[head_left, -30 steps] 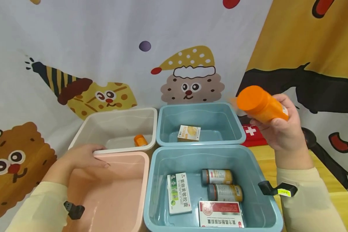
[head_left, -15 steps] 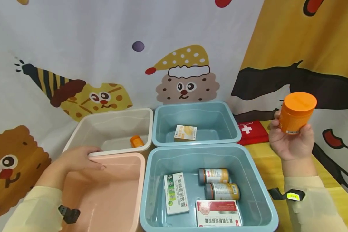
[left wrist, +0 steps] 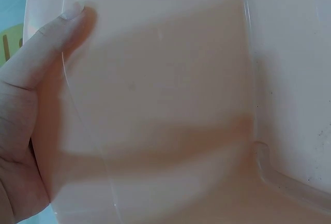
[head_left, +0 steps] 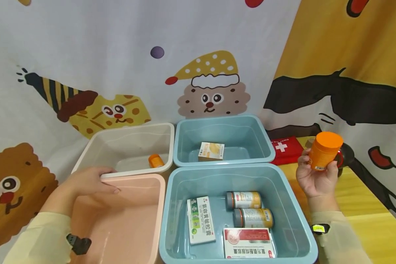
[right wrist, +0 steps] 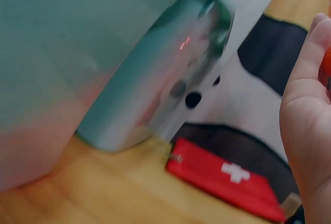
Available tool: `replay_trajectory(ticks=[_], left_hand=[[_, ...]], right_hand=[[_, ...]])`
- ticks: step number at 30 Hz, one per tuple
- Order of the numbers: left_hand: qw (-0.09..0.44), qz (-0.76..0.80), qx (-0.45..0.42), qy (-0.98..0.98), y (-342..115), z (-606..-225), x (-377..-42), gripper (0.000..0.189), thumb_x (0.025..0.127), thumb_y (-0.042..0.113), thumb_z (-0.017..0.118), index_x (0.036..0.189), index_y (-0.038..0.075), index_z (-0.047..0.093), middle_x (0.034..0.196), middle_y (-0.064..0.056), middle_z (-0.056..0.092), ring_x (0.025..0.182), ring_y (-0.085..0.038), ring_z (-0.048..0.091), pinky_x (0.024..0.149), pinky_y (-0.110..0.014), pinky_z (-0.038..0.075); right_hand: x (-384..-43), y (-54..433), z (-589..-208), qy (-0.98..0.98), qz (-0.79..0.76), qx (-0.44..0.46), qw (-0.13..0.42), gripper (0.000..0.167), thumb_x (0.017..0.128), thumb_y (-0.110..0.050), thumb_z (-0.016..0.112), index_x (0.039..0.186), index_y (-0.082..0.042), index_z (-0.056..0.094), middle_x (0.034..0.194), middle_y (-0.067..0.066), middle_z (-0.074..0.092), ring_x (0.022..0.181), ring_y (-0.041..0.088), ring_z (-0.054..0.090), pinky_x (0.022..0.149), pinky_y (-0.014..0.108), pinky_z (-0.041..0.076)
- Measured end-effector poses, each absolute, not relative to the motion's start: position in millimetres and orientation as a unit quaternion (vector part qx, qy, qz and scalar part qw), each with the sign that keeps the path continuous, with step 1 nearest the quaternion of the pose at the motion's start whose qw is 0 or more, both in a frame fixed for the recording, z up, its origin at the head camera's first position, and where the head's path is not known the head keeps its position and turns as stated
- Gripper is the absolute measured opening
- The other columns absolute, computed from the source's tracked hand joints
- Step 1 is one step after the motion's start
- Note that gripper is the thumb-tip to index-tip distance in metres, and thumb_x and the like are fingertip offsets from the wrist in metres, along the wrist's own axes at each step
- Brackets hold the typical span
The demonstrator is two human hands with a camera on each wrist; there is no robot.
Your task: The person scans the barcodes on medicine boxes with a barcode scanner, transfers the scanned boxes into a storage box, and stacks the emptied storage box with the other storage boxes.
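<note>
At the right of the head view my right hand (head_left: 318, 183) holds an orange plastic bottle (head_left: 324, 152) with an orange lid, nearly upright, above the yellow table. Only an edge of my right hand (right wrist: 310, 115) and a sliver of orange enter the right wrist view. My left hand (head_left: 89, 180) grips the back rim of the pink bin (head_left: 161, 205) where it meets the beige bin (head_left: 85, 153). Its thumb lies against the pink inner wall (left wrist: 155, 89) in the left wrist view, while the other fingers are mostly hidden.
A front blue bin (head_left: 285, 190) contains medicine boxes and two jars (head_left: 247, 200). Behind it, another blue bin (head_left: 267, 146) holds a small box (head_left: 211, 151). A small orange bottle (head_left: 156, 160) lies in the beige bin. A red first-aid pouch (head_left: 288, 149) rests beyond.
My right hand has swung rightward and then lowered toward the table, turning the orange bottle from tilted to nearly upright. My left hand stays on the rim.
</note>
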State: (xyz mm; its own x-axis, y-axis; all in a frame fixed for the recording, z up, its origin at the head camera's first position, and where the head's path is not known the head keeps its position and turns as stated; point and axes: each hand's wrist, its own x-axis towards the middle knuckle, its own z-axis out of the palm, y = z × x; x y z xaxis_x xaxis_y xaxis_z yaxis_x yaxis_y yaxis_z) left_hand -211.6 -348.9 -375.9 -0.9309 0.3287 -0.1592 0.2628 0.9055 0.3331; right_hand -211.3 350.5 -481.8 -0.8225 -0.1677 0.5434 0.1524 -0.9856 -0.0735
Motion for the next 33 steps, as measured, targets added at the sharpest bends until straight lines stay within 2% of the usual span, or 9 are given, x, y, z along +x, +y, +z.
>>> replay_trajectory(ticks=[6,13,22,27,33], left_hand=[[0.108,0.158,0.152,0.97,-348.7,-376.4,-211.4,0.066,0.078,0.057,0.091,0.123,0.012,0.073,0.1,0.005,0.071,0.091,-0.02,0.062,0.085,-0.053,0.055],[0.102,0.162,0.163,0.968,-351.9,-374.6,-209.0,0.058,0.08,0.051,0.091,0.12,0.012,0.074,0.097,0.006,0.071,0.088,-0.018,0.061,0.08,-0.047,0.054],[0.118,0.162,0.152,0.968,-345.6,-375.1,-212.2,0.064,0.079,0.055,0.091,0.123,0.011,0.072,0.1,0.004,0.071,0.092,-0.021,0.062,0.084,-0.054,0.057],[0.119,0.166,0.155,0.966,-346.4,-375.0,-213.0,0.064,0.08,0.053,0.091,0.124,0.011,0.072,0.099,0.005,0.071,0.092,-0.021,0.062,0.084,-0.054,0.057],[0.112,0.16,0.172,0.966,-349.2,-375.9,-213.9,0.061,0.081,0.049,0.091,0.122,0.01,0.072,0.097,0.006,0.071,0.089,-0.018,0.061,0.079,-0.047,0.055]], right_hand=[[-207.8,352.9,-518.4,-0.029,-0.958,-0.268,0.1,0.049,0.101,-0.021,0.075,0.145,-0.009,0.058,0.134,0.024,0.063,0.114,0.04,0.067,0.1,0.042,0.056],[-209.5,354.1,-533.6,-0.034,-0.958,-0.263,0.109,0.051,0.1,-0.024,0.077,0.146,-0.011,0.06,0.135,0.023,0.066,0.113,0.04,0.069,0.101,0.044,0.056],[-202.5,351.2,-539.9,-0.028,-0.971,-0.228,0.07,0.051,0.102,-0.031,0.074,0.147,-0.014,0.058,0.134,0.022,0.067,0.104,0.038,0.066,0.093,0.043,0.058],[-203.8,351.6,-539.9,-0.053,-0.984,-0.165,0.036,0.053,0.104,-0.048,0.067,0.148,-0.019,0.058,0.131,0.018,0.068,0.093,0.034,0.058,0.083,0.046,0.056],[-204.9,360.8,-538.6,-0.118,-0.993,-0.029,0.0,0.067,0.092,-0.066,0.071,0.141,-0.022,0.062,0.124,0.009,0.072,0.081,0.032,0.053,0.072,0.045,0.05]])
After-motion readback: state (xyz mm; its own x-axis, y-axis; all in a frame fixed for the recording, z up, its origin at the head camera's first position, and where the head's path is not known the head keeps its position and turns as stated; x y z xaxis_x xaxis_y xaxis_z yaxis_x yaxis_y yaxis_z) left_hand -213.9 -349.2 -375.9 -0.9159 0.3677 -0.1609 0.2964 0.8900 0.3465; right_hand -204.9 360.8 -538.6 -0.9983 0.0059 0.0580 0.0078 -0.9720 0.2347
